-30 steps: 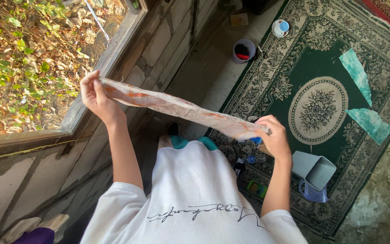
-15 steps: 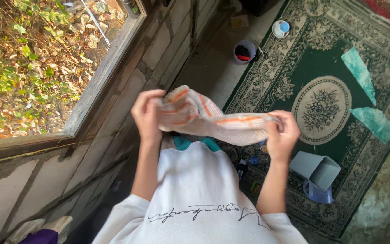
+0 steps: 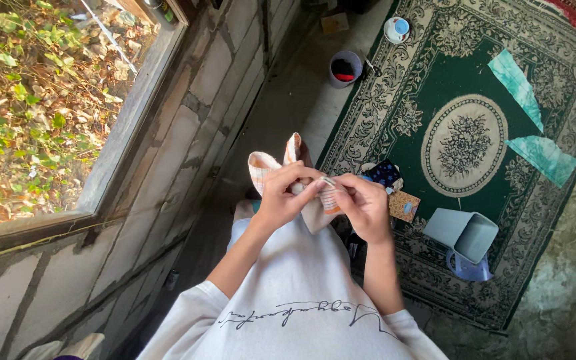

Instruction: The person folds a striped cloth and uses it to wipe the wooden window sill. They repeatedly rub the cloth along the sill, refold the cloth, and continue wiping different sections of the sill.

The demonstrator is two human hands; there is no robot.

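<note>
Head view looks straight down my own front, and I see both hands brought close together in front of my chest, over the white shirt [image 3: 288, 293]. My left hand [image 3: 287, 197] is closed around the bunched middle of an orange-and-white checked cloth [image 3: 276, 162], fingers curled over it, while my right hand [image 3: 363, 205] pinches the cloth's near edge between thumb and fingertips, the two hands touching or nearly so. The cloth is doubled over, with one loose end standing up above my left knuckles and a short flap hanging below between the hands. I judge the folding to be partway along: the halves meet, but the bundle looks lumpy and uneven, the corners are not squared, and it is not yet laid down anywhere. To my left run a block wall [image 3: 168, 167] and a window [image 3: 55, 100] with dry leaves and greenery beyond. To my right lies a green patterned rug [image 3: 435, 87] bearing two teal fabric scraps [image 3: 518, 80], a pale grey container lying on its side [image 3: 465, 233], a small dark patterned piece [image 3: 383, 173] and a brown card-like piece [image 3: 405, 205] just beyond my right hand. Farther off stand a grey pot with something red inside [image 3: 345, 68] and a small white cup [image 3: 397, 28].
</note>
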